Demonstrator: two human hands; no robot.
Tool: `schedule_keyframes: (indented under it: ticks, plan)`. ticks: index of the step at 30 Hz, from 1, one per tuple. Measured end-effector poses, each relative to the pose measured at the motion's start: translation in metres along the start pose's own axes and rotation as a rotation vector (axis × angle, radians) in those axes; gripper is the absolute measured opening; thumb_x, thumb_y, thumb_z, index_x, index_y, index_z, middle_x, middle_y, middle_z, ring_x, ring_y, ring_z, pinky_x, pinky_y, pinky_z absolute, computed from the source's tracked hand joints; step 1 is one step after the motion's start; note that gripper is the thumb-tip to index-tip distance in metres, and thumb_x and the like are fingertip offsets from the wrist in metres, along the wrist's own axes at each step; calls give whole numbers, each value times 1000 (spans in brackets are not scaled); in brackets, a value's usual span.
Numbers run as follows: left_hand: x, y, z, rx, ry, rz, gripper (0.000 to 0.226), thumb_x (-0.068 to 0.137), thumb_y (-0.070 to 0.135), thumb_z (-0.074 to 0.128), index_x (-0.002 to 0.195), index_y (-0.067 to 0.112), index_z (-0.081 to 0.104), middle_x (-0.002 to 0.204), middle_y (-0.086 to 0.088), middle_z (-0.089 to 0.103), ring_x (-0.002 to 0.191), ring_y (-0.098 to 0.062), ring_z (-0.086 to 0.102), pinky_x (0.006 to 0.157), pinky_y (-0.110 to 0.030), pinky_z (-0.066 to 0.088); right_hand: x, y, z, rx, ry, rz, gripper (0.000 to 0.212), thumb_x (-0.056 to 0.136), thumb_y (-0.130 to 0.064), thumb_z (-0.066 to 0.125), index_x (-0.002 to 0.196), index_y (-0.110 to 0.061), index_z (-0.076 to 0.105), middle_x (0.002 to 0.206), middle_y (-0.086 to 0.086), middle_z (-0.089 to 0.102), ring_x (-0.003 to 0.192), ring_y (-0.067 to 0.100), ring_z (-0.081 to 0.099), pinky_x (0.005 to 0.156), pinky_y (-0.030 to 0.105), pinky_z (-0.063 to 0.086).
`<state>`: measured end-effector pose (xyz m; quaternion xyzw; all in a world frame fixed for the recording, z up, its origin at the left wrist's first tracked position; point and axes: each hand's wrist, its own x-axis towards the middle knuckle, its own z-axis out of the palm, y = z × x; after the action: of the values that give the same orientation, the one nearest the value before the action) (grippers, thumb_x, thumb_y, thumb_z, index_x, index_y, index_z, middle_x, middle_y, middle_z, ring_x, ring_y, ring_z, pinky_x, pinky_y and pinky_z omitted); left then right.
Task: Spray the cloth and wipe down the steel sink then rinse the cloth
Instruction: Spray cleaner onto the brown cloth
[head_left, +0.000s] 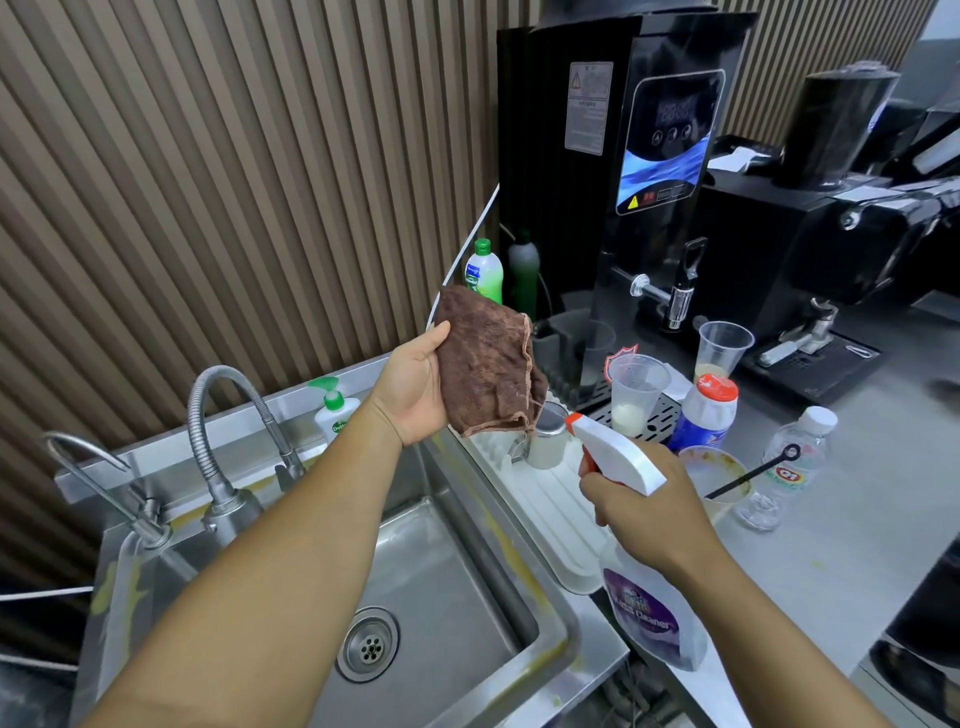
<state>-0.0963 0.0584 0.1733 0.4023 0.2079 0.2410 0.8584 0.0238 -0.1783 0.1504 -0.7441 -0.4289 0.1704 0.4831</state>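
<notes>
Head view. The left hand (415, 387) grips the cloth (488, 364) by its near edge, thumb across the top. The cloth is held up over the right rim of the sink (457, 571), hanging folded and crumpled.

The right hand (644, 504) is curled round the neck of the bottle (649, 618), just under the trigger head. The nozzle (571, 420) points up and left at the cloth's lower hem, near but not touching.

We judge the step to be spraying the cloth; wiping and rinsing are not yet begun.

To do it well, we would raise the aim from the hem to the middle of the cloth. We would also open out the fold so more fabric takes the mist.

Shifting the cloth left over the basin would let drips fall in the sink, not on the tray (545, 499).

Overspray could reach the open cups (636, 389) behind.
</notes>
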Motion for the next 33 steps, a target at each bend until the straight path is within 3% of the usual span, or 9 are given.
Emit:
schedule_keyframes:
  ticks: [4,8,10,15,19,25,30,33]
  plan:
    - [1,-1,4,2,5,4,48,106,34,36,142,7,52,141,-17,59,131,-32,55,108,-51,43,-1,-1,4,48,24,-9,9,77,-10,63,71,-17,61,67,12,58,64,35,55,58,42,48]
    - [1,-5,6,17,4,-8,49,106,34,36,146,7,49,141,-17,58,131,-33,56,105,-50,46,3,-9,1,47,9,-48,9,79,-3,62,73,-7,57,65,15,55,62,34,53,56,35,43]
    - [1,-8,6,23,6,-21,50,106,35,37,146,8,48,140,-16,59,130,-33,57,104,-50,47,6,-17,-2,68,12,-78,12,80,-1,62,72,-8,57,65,13,56,61,33,54,54,38,44]
    - [3,-12,5,36,7,-39,51,106,36,38,150,12,44,143,-15,58,130,-33,57,96,-48,54,10,-27,-1,18,-47,-147,11,78,-10,62,70,-13,54,63,8,54,63,33,54,59,45,48]
    - [4,-11,7,48,5,-34,48,106,34,38,149,14,45,143,-14,58,130,-32,57,99,-49,52,16,-23,-2,76,21,-116,7,79,-9,62,73,-12,59,64,11,57,63,35,54,58,48,50]
    - [5,-13,8,48,-8,-38,49,105,33,40,150,14,44,144,-14,57,129,-32,58,93,-49,56,27,-17,-15,118,121,-53,7,73,-17,57,67,-14,56,56,6,57,52,20,52,53,40,41]
    - [7,-16,11,50,-2,-48,50,105,34,41,150,13,44,145,-15,56,130,-32,57,93,-48,57,25,-21,-10,77,37,-108,9,75,-11,59,68,-11,53,61,12,54,58,30,54,56,47,48]
    - [8,-15,14,53,9,-40,50,105,35,40,150,13,44,143,-14,57,130,-32,57,95,-48,56,19,-20,-6,70,-11,-121,11,79,-4,61,71,-9,54,61,9,55,60,31,57,56,42,49]
